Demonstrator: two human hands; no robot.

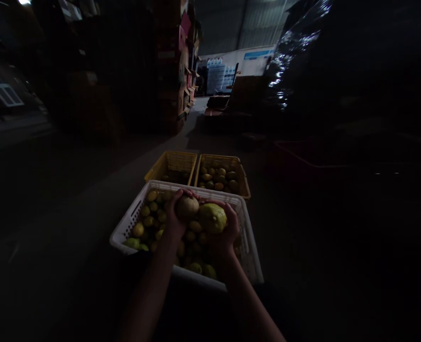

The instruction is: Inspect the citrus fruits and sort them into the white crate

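My left hand is closed around a round, dull tan fruit, probably a discoloured lemon. A large yellow-green lemon sits in my right hand, its fingers curled around the far side and its nippled end towards me. The two fruits are side by side, nearly touching, above a white plastic crate. Many yellow and green lemons lie in that crate, partly hidden by my hands and forearms.
Just beyond stand two yellow crates: the left one has a few dim fruits low inside, the right one several more. Stacked cartons rise behind. A dark red container is at right, and shiny plastic wrap hangs behind it. Light is poor.
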